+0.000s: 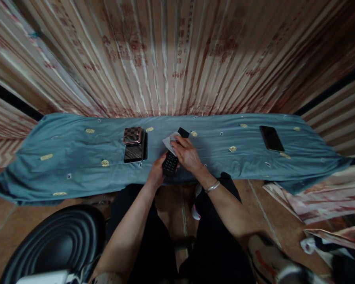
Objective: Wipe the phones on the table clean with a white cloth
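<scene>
My left hand (157,169) is closed around the lower end of a long black handset with a keypad (170,163). Whether it is a phone or a remote control I cannot tell. A white cloth (169,142) is pinched in my right hand (187,153) and pressed against the handset's middle, which it partly hides. The handset's dark far end (183,132) shows beyond the fingers. To the left, a brown checkered case with a shiny front (132,135) rests on dark, glossy phone-like devices (134,153).
A blue patterned cloth (213,154) covers the long, narrow table. A black smartphone (272,138) lies toward its right end. Pleated curtains (171,59) hang behind. A black round ridged stool (56,244) stands at lower left, with a white object (44,277) on it.
</scene>
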`<state>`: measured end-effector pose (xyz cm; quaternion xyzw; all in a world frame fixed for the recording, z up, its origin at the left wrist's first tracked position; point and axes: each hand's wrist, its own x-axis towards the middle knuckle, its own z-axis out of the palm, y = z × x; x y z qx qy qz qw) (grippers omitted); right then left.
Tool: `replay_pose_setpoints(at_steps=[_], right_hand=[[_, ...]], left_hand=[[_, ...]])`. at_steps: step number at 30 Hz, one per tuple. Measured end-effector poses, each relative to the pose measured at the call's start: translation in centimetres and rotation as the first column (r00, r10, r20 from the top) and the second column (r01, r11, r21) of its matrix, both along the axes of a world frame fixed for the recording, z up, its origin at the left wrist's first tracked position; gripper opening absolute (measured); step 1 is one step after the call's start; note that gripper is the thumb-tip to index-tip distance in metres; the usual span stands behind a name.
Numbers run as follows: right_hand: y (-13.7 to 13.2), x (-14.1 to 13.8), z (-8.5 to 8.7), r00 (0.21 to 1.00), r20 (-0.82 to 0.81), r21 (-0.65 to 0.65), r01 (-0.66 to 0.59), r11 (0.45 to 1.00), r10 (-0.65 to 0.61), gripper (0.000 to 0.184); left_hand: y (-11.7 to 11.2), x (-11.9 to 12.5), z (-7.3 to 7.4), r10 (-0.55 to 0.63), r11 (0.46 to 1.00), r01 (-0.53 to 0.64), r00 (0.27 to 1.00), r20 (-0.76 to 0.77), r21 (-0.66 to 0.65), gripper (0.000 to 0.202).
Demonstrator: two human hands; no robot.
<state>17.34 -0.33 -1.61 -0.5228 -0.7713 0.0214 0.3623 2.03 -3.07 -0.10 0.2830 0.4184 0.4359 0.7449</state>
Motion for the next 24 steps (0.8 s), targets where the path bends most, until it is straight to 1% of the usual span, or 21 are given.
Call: replay_pose_setpoints(at_steps=[4,7,9,12,15,18,21,24], right_hand=[[0.5,0.8,0.8,0.993,0.055,-0.014,0.106,0.994,-0.105,0.038],[0.3,1.1,1.2,0.983,0.129,-0.023,0.135,0.991,-0.131,0.041],[-0.1,0.9,1.2,0.98,0.16,-0.027,0.121,0.992,-0.115,0.042],[-0.9,0.1,0.9,0.978,0.204,-0.037,0.052,0.998,-0.043,0.043],[-1.7,-0.7,0.5,0.966,0.255,-0.052,-0.023,0.998,0.036,0.042],[-2.0,-1.1,0.4,0.953,0.297,-0.04,-0.055,0.998,0.065,0.041],[-1.6,-0.9,0.5,0.944,0.324,-0.019,-0.058,0.998,0.061,0.04],[-0.8,-0.2,0.6,0.951,0.31,-0.015,-0.01,1.0,0.014,0.04]], left_hand=[[-0.4,0.0,0.2,-0.06,0.998,0.06,0.998,-0.036,-0.003,0.044],[-0.5,0.0,0.2,-0.068,0.998,0.068,0.997,-0.048,-0.002,0.047],[-0.5,0.0,0.0,-0.057,0.998,0.058,0.997,-0.045,0.006,0.048],[-0.3,-0.1,-0.4,-0.033,0.999,0.034,0.999,-0.028,0.023,0.046],[0.0,-0.2,-0.9,0.016,0.998,-0.015,1.0,-0.014,0.056,0.038],[0.2,-0.2,-1.2,0.073,0.993,-0.07,0.997,-0.03,0.093,0.031],[0.2,-0.3,-1.1,0.045,0.996,-0.041,0.997,-0.055,0.075,0.035],[0.0,-0.3,-0.8,-0.022,0.998,0.026,0.997,-0.08,0.051,0.043]])
